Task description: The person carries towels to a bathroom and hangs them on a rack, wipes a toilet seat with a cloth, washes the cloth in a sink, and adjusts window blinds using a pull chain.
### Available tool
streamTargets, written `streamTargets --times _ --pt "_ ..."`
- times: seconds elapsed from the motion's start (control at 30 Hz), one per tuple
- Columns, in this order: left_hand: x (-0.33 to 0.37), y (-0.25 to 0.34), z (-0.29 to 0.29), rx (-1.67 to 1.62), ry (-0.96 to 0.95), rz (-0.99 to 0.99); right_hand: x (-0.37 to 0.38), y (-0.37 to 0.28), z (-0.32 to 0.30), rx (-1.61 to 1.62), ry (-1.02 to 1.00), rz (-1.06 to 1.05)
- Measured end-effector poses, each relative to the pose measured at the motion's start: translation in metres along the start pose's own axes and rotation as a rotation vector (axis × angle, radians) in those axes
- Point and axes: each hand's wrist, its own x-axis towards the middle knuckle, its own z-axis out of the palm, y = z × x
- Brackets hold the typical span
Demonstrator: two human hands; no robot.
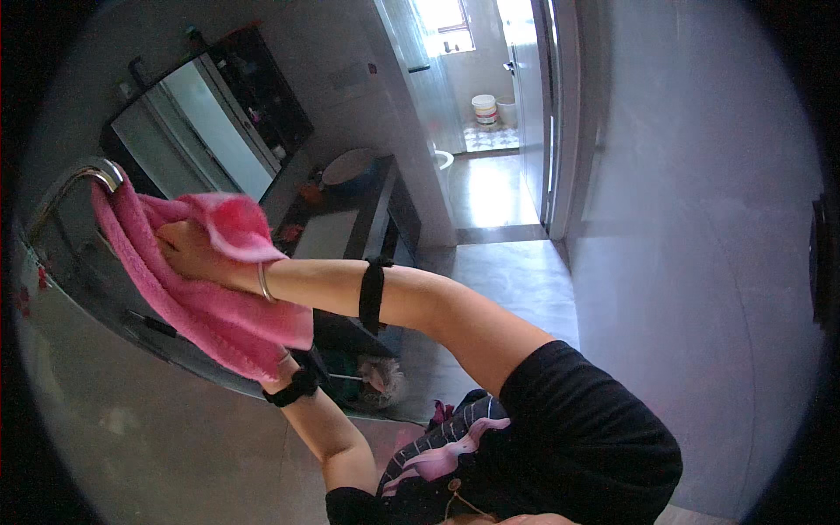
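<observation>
A pink towel [157, 280] hangs in folds from the end of a curved shiny metal bar [109, 175] at the left. My right hand [188, 249] presses into the towel's upper part, its fingers closed on the cloth and partly covered by a raised fold. A metal bangle [265, 282] sits on that wrist, and a black strap circles the forearm. My left forearm [328, 424], with a black band at the wrist, reaches up to the towel's lower end. Cloth hides most of my left hand [282, 367], so its fingers do not show.
Dark glossy panel [96, 262] stands behind the towel. Beyond are a mirror cabinet [192, 131], a dark counter [376, 206] and a round basin [350, 166]. A doorway leads to a tiled room with a white bucket [484, 109]. A pale wall [691, 219] rises at the right.
</observation>
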Motion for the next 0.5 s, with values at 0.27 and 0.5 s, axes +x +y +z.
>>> streamTargets --times 0.27,0.5 --pt "0.045 0.026 0.054 0.33 -0.058 0.125 -0.039 0.031 -0.034 2.428 -0.138 0.894" --pt "0.05 0.024 0.047 -0.435 -0.094 -0.122 -0.045 -0.014 -0.052 2.917 -0.039 1.004"
